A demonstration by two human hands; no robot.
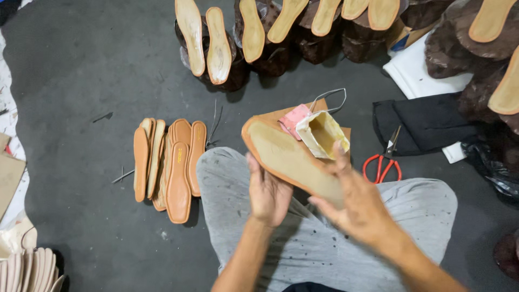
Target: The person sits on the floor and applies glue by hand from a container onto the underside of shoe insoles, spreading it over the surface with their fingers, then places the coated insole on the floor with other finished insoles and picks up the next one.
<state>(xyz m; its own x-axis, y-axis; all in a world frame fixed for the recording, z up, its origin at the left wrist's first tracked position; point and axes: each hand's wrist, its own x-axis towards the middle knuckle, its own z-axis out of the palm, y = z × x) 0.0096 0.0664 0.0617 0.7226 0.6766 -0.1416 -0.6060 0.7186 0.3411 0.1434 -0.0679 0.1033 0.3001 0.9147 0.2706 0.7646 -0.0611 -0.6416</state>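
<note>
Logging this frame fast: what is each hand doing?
Left hand: closed on the shoe sole, gripping its near edge.
Right hand: holding the same sole's end.

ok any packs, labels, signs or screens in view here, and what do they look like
Open paper bag: past the sole held in both hands, on brown card; boxy, cream outside, yellowish inside.
Pink packet: touching the bag's left side; small, flat, pale pink with faint marks.
Clear plastic wraps: top row, around dark shoes.
No signs or screens.
</note>
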